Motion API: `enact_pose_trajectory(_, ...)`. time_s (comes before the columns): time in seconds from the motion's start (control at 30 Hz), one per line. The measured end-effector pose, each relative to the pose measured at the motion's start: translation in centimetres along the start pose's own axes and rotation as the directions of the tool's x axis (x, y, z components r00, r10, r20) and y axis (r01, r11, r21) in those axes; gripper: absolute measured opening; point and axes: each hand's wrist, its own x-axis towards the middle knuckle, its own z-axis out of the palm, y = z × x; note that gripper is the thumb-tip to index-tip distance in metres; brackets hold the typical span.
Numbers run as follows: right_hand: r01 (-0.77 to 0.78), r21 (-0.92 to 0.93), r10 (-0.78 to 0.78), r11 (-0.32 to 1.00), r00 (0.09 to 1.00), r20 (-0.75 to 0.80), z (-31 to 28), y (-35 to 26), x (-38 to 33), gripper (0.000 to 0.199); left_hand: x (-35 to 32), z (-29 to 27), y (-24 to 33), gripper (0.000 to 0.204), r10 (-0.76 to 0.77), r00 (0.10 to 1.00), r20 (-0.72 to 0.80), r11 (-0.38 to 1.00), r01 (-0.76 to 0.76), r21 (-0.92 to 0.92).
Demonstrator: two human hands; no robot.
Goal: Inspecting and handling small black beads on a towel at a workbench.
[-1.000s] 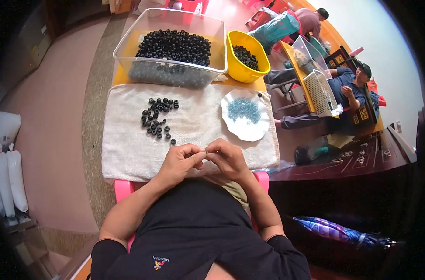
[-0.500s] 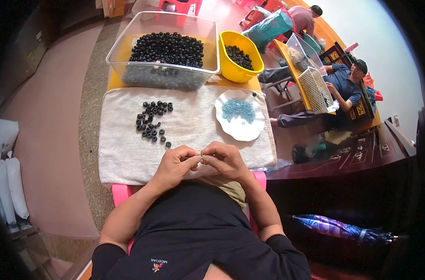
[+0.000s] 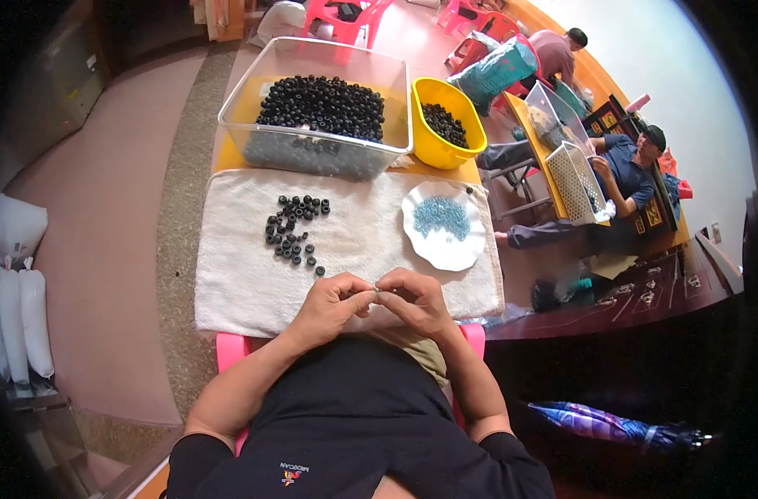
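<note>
My left hand and my right hand meet at the near edge of the white towel. Both are closed, thumb against forefinger, pinching at one spot. Whatever sits between the fingertips is too small to make out. Ahead of my left hand lies a loose cluster of black ring-shaped parts. A white scalloped plate stands beyond my right hand, with small clear bluish pieces heaped on it. One lone black part rests by the plate's far edge.
Behind the towel stand a clear plastic bin full of black parts and a yellow tub holding more. At right a person sits by a perforated basket. A folded umbrella lies at lower right, and white bags stand far left.
The whole view has shifted, so the table and bins appear lower and further right. My hands stay pinched together at the towel's near edge.
</note>
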Motion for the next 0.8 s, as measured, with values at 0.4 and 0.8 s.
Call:
enact_pose_trajectory(0.4, -0.193, 0.115, 0.187, 0.975, 0.981, 0.057, -0.23, 0.17, -0.12, 0.012, -0.08, 0.13, -0.44, 0.014, 0.083, 0.996, -0.016, 0.994, -0.082, 0.072)
enact_pose_trajectory(0.8, -0.058, -0.114, 0.061, 0.992, 0.998, 0.028, -0.41, -0.49, 0.02, 0.006, 0.0, -0.04, -0.57, 0.014, 0.099, 0.995, -0.001, 0.988, -0.098, 0.121)
